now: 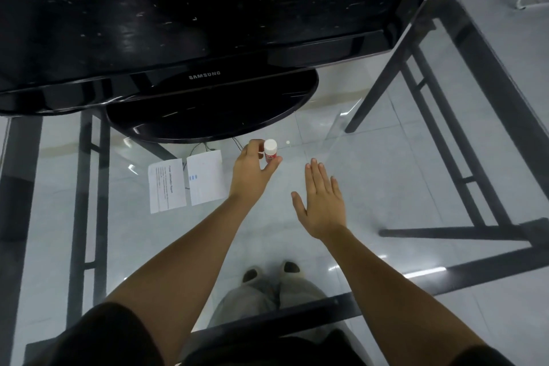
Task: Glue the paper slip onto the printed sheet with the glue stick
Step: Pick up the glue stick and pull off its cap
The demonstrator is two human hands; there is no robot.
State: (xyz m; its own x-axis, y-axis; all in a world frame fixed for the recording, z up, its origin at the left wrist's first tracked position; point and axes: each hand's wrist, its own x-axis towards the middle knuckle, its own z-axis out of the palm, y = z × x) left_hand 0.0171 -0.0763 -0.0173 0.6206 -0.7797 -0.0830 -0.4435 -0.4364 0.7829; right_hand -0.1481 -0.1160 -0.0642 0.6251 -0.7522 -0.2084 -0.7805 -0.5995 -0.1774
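Observation:
My left hand [252, 169] grips a small glue stick [270, 151] with a white cap and a red-and-white label, held upright between thumb and fingers over the glass table. To its left lie two papers side by side: a printed sheet [167, 185] with lines of text, and a mostly blank white paper slip [206, 178] with a small blue mark. My right hand [322, 202] hovers flat over the glass to the right, fingers straight and together, holding nothing.
A black Samsung monitor [205, 74] on a round black base [208, 110] stands at the back of the glass table [386, 157]. Black metal table frames show through the glass. A tiny white dot [287, 142] lies beside the glue stick.

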